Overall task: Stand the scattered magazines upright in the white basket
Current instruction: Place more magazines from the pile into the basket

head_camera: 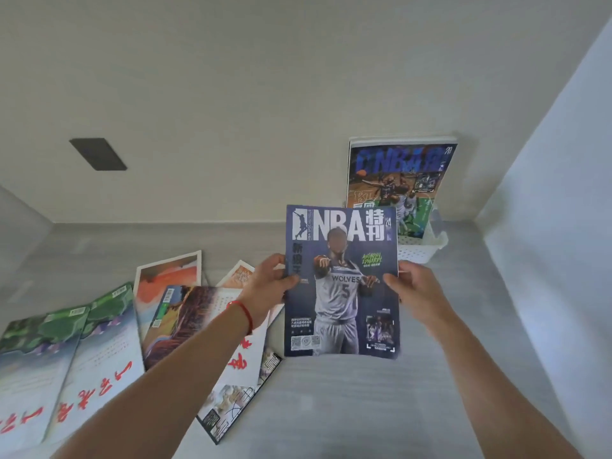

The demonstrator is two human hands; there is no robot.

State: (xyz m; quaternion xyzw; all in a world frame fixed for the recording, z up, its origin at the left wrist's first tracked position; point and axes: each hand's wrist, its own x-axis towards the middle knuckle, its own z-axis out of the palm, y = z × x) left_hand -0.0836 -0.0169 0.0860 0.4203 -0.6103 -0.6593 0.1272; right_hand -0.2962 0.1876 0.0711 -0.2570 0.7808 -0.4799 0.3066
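1. Left hand: it grips the left edge of the NBA magazine, thumb curled over the front cover and the other fingers hidden behind it. A red string bracelet circles the wrist.
2. Right hand: it holds the right edge of the same magazine, thumb pressed on the cover and fingers curled behind the page.
3. NBA magazine: held upright between the two sets of fingers, clear of the grey tabletop, front cover toward the camera. The cover shows a basketball player in a jersey marked "WOLVES 5".
4. White basket: a perforated plastic basket, standing beyond the right hand's fingers, near the wall. The top right corner of the held magazine partly hides it.
5. Second NBA magazine: it stands upright in the basket, cover forward, beyond and above the fingers of the right hand.
6. Scattered magazines: several lie flat and overlapping on the tabletop, left of and below the left hand's fingers; the left forearm crosses over some of them. Two at the far left bear green landscapes and red characters.
7. Dark rectangular panel: set in the wall, well left of and beyond both hands.
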